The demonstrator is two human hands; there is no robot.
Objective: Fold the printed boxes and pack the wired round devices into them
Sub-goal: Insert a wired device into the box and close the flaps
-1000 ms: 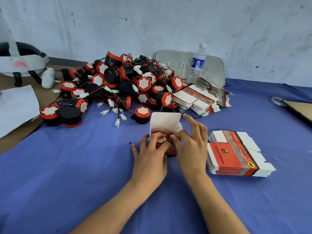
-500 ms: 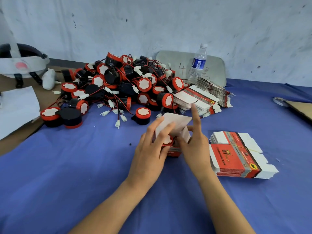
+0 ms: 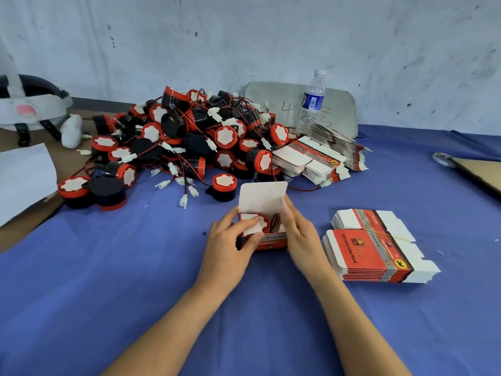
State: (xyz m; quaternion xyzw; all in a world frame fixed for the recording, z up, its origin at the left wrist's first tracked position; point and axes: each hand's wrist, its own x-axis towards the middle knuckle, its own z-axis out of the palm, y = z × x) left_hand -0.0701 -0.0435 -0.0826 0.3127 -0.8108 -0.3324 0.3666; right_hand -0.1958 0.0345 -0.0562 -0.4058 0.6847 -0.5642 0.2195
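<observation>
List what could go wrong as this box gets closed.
1. The round device seems to sit high in the box; the upright lid flap may buckle when tucked over it.
2. The side flap under the left hand may spring up if released before the lid comes down.
3. A red wire from the pile lies just behind the box and may snag the lid.

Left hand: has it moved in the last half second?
Yes. The left hand has drawn back toward the person, away from the lone round device, off the lid flap of the printed box.
</observation>
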